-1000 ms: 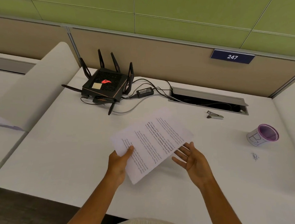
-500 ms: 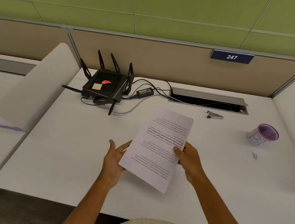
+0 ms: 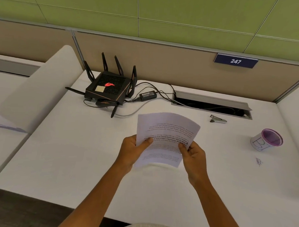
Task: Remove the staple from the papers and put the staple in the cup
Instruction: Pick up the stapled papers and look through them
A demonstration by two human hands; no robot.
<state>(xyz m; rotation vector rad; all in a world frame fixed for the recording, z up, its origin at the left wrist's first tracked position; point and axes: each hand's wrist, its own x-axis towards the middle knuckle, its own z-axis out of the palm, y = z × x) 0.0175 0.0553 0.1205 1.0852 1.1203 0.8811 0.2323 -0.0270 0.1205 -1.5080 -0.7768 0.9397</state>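
Observation:
The printed papers (image 3: 167, 129) are held up over the middle of the white desk, text upside down, bowed slightly. My left hand (image 3: 132, 149) grips their left edge with the thumb on top. My right hand (image 3: 193, 156) pinches the right edge. I cannot make out the staple in the sheets. The white cup (image 3: 266, 140) with a purple rim lies tilted on the desk at the right, its mouth towards me. A small metal staple remover (image 3: 218, 119) lies behind the papers, near the cable slot.
A black router (image 3: 108, 90) with antennas and its power brick (image 3: 147, 94) and cables sit at the back left. An open cable slot (image 3: 212, 105) runs along the back. A small pen scribble (image 3: 259, 161) marks the desk near the cup. White dividers flank both sides.
The papers turned from slanted to nearly straight and rose a little. My right hand went from open under them to pinching their right edge; my left hand now grips the left edge.

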